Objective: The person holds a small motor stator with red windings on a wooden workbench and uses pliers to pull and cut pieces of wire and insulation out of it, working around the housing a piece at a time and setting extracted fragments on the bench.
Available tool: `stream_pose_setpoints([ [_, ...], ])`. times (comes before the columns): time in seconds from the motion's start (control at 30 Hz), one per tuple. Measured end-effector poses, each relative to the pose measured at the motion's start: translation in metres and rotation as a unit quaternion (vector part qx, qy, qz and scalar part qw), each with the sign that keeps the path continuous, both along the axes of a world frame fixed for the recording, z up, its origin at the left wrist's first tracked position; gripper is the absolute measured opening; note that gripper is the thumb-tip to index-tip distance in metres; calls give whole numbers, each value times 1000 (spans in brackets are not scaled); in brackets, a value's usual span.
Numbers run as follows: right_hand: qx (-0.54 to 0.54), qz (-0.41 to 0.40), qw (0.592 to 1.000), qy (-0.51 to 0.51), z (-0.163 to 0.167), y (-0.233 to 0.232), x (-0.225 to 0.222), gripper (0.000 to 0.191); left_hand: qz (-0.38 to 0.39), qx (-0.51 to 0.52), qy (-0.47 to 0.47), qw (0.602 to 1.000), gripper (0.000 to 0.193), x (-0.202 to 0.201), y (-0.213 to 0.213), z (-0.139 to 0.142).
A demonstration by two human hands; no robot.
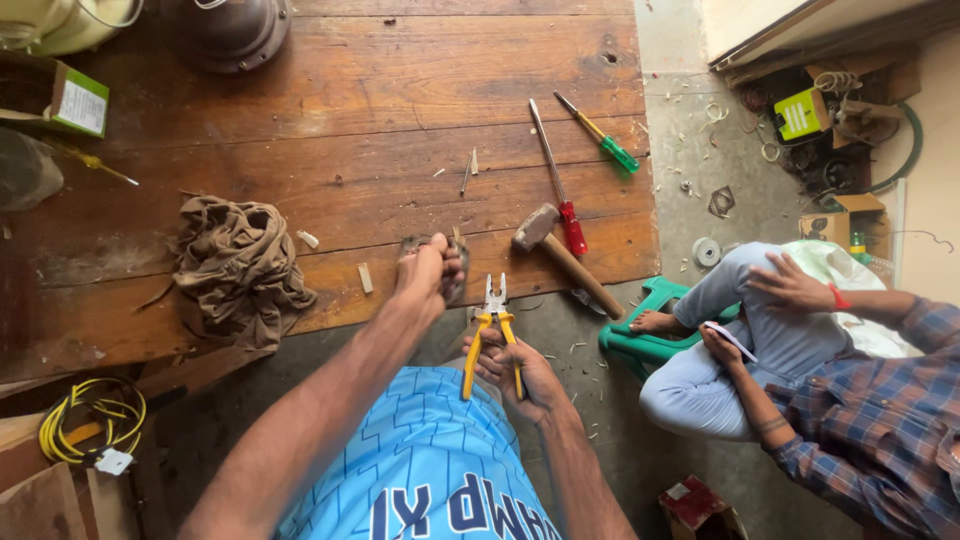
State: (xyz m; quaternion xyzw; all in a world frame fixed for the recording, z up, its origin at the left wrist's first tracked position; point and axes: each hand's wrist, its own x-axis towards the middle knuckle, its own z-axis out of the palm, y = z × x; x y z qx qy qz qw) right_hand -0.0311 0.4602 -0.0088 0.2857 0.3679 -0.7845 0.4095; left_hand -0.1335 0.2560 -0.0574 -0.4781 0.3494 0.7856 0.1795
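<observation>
At the far left, a coil of yellow cable [92, 417] is lying below the wooden workbench [330, 100], and a crumpled brown rag [238, 268] is sitting on the bench near its front edge. Just right of the rag, your left hand [428, 272] is clenching into a fist around a small dark metal part [457, 272] at the bench edge; what the part is cannot be told. Beside it, your right hand [520, 372] is wrapping closed around the yellow handles of the pliers [492, 330], with their nose pointing up toward the part and sitting just short of it. Farther right on the bench, a hammer [562, 255] is lying beside a red-handled screwdriver [560, 180] and a green-handled screwdriver [600, 135]. At the far right, another person in a checked shirt [880, 420] is sitting by a green stool [650, 330].
</observation>
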Motion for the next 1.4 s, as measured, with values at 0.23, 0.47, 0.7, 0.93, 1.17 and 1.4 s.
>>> stream_pose_setpoints([
  [0.23, 7, 3, 999, 39, 6, 1, -9, 52, 80, 77, -54, 992, 36, -31, 33, 8],
  [0.47, -4, -3, 999, 51, 26, -4, -11, 52, -394, -369, 178, 823, 61, -6, -31, 40],
  [0.7, -40, -12, 999, 20, 26, -25, -8, 44, -465, -735, 381, 314, 85, -12, -35, 50],
  [0.93, -45, 6, 998, 53, 14, -37, 3, 43, -503, -651, 372, 429, 42, -28, -29, 42],
  [1.17, -22, 21, 999, 34, 21, -41, 0, 41, -309, -503, 240, 771, 51, -25, -54, 58],
  [1.4, -78, 20, 996, 38, 27, -56, -16, 38, -236, -385, 240, 859, 51, -14, -59, 56],
])
